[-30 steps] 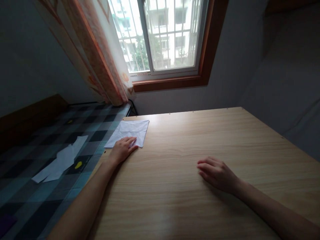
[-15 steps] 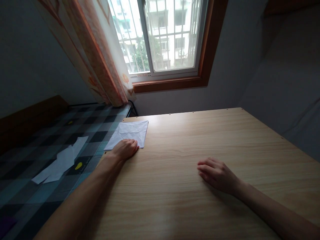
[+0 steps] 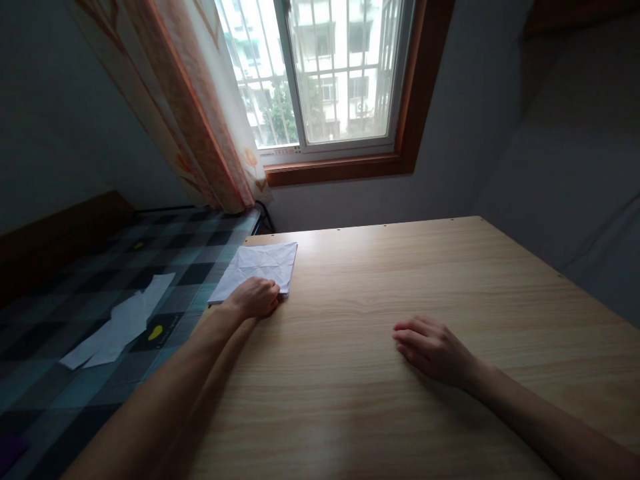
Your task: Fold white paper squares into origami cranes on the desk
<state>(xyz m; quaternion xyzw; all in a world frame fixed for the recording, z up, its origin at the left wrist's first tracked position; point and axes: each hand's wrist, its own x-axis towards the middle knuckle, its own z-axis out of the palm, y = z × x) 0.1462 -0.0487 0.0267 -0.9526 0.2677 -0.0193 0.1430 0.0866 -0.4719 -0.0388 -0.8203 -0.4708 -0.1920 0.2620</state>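
Observation:
A stack of creased white paper sheets [image 3: 260,259] lies at the far left corner of the wooden tabletop. My left hand [image 3: 256,297] is closed at its near right edge, fingers curled and pinching the edge of the paper. The fingertips are partly hidden under the hand. Well to the right, my right hand [image 3: 433,350] rests on the tabletop [image 3: 350,347], holding nothing. Its fingers lie slightly bent and side by side, pointing left.
Left of the table stands a bed with a checked cover [image 3: 200,247]; white paper pieces [image 3: 125,323] lie on it. Behind are a curtain [image 3: 200,120] and a barred window [image 3: 345,73] in a brown frame [image 3: 340,170]. Walls border the table's far and right sides.
My left hand has lifted and turned slightly, its fingers more tightly curled at the paper's edge. The right hand stays where it was.

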